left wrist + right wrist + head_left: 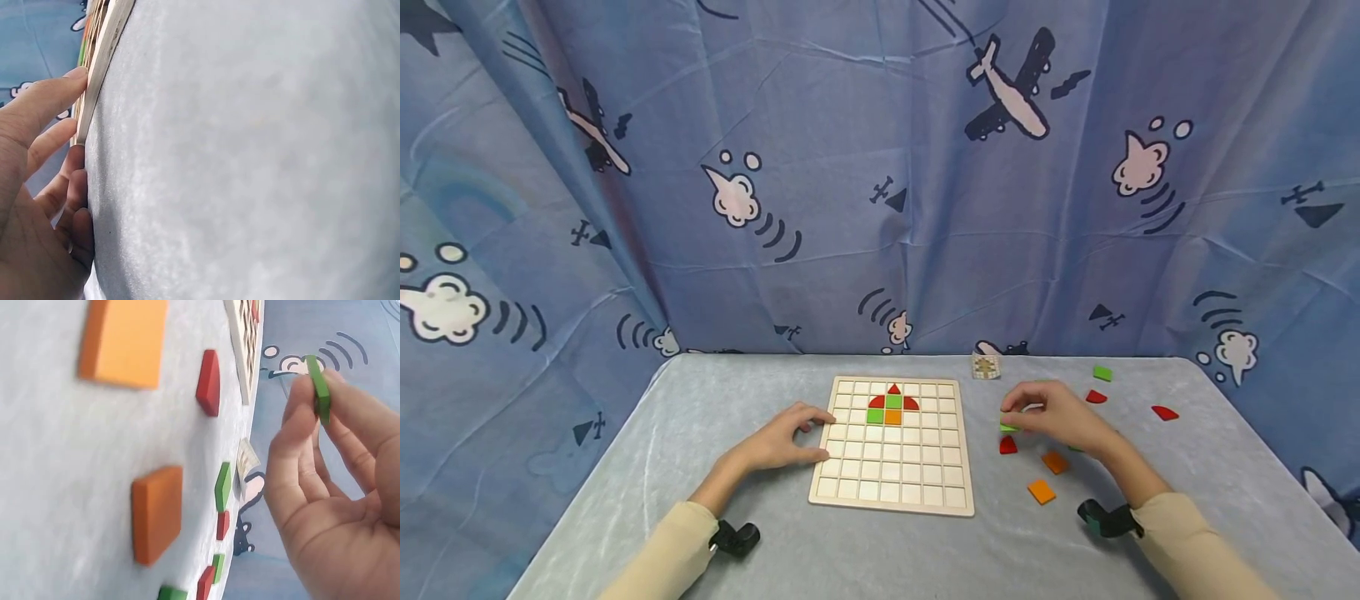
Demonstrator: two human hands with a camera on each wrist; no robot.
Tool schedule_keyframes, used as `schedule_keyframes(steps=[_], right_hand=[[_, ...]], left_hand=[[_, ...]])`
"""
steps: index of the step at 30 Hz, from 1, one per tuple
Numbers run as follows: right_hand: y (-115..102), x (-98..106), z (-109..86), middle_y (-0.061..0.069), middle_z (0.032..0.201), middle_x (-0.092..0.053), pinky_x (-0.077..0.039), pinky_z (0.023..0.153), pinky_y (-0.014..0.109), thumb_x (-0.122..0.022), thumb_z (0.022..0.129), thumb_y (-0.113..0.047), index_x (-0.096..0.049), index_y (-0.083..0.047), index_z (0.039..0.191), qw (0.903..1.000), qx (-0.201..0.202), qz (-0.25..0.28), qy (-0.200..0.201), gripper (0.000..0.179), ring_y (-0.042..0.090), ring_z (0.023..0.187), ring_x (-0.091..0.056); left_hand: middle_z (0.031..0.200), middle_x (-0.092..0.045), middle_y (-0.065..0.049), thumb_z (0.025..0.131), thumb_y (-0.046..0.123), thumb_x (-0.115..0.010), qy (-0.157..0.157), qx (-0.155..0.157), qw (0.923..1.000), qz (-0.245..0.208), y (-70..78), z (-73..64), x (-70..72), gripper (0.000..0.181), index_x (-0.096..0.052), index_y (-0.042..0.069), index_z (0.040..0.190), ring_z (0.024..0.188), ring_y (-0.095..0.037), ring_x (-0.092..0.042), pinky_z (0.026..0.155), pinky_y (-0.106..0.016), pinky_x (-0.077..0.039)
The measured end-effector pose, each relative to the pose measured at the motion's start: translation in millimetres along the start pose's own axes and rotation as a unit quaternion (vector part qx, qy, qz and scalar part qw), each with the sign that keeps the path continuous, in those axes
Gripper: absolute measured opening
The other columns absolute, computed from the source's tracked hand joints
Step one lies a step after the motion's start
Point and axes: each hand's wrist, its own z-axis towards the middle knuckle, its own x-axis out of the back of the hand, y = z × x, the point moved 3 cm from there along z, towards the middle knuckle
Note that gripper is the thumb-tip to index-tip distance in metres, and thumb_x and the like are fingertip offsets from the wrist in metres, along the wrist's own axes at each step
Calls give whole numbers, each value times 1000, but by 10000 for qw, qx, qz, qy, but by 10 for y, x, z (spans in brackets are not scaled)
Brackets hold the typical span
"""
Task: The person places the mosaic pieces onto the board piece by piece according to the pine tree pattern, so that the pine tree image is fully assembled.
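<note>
My right hand [1051, 413] pinches a green square tile [319, 390] between thumb and fingertips, lifted above the table to the right of the wooden grid board [891, 507]. My left hand [784, 437] touches the board's left edge with thumb and fingertips spread apart. Near the top of the board lie a red triangle [894, 389], two red curved pieces [877, 402], two green squares [876, 416] and an orange square [892, 417]. On the table below the right hand is a red piece [1008, 446].
Two orange squares [1042, 492] lie right of the board. Further right are red curved pieces [1165, 413] and a green square [1102, 373]. A small patterned card [987, 367] stands at the back edge. A blue printed curtain [820, 208] hangs behind the table.
</note>
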Motion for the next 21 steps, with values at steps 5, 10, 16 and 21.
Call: schedule_keyframes(steps=[5,10,16,21], right_hand=[[4,-54,77,15,110,-66,-58,78,36,-75,94,-12,-71,-1,108,9991,-315,270,32,19,33,92,-67],[-14,-123,171,13,101,-68,-57,77,34,-76,92,-7,-70,0,107,9988,-301,395,-3,18,30,88,-66],[-105,-207,284,12,100,-69,-54,76,34,-78,90,-6,-71,0,105,9995,48,299,60,17,31,91,-64],[-160,-311,389,12,101,-68,-53,77,36,-77,91,-8,-72,-1,105,9989,22,431,155,16,31,96,-64]], left_hand=[[128,-54,-9,90,29,-80,42,-18,10000,48,-2,-3,-1,53,-62,9,136,108,-27,-52,94,-50,-43],[128,-54,-9,90,29,-80,29,-9,10000,39,-7,-2,-1,53,-62,10,136,108,-27,-52,94,-50,-43],[129,-53,-10,90,28,-81,27,-14,10000,-7,-5,2,1,54,-62,9,137,109,-28,-52,95,-51,-43],[130,-53,-10,89,26,-81,81,-36,10000,-1,3,4,-5,53,-62,8,136,109,-28,-52,95,-50,-43]])
